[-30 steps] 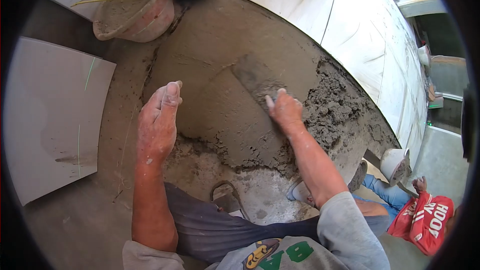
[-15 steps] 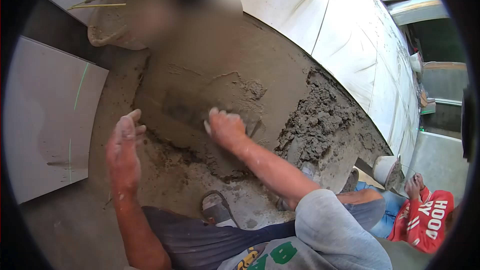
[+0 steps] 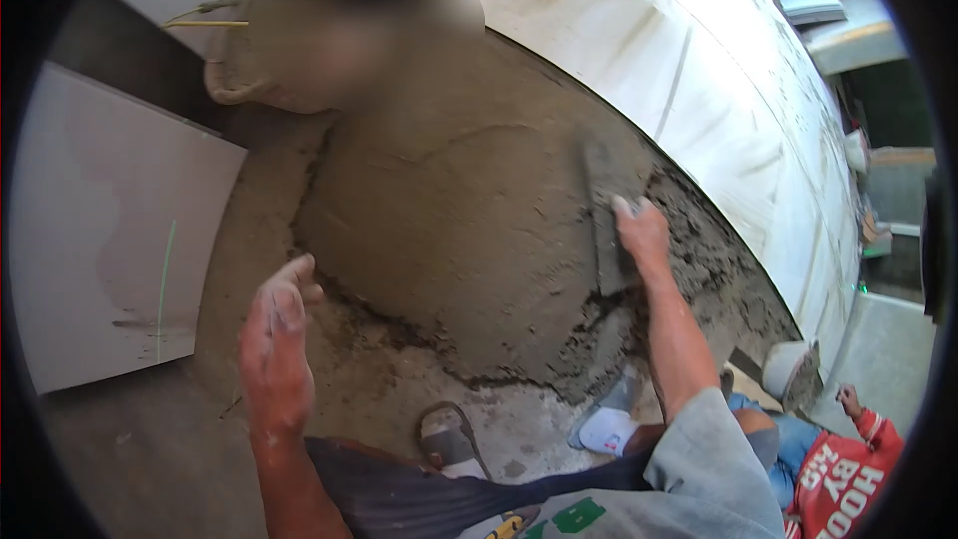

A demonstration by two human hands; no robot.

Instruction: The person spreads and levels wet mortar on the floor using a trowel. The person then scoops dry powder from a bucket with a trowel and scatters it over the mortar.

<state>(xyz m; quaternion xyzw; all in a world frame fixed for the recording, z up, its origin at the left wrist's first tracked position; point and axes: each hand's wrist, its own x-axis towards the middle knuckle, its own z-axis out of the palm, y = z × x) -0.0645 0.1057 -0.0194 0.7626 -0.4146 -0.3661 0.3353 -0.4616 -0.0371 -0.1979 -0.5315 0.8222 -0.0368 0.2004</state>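
Observation:
My right hand (image 3: 644, 230) is closed on the handle of a long, flat plastering trowel (image 3: 605, 240), whose blade lies on the wet mortar. A broad patch of this grey-brown mortar (image 3: 449, 230) spreads over the floor, smooth in the middle with faint trowel marks. Rougher, lumpy mortar (image 3: 714, 255) sits just right of my right hand. Held up over the left edge of the patch, my left hand (image 3: 279, 329) is empty, its fingers stretched out.
White tiles (image 3: 609, 30) border the mortar at upper right. A large tile (image 3: 120, 230) carries a green laser line on the left. A mortar-smeared tub (image 3: 235, 80) stands at the top beside a blurred area. At lower right are a bucket (image 3: 790, 371) and a person in a red top (image 3: 848, 469).
My right hand has swept the trowel rightward across the mortar, and the blade has turned. Lumps near it look flatter and spread. My left hand sits slightly lower and further right in view.

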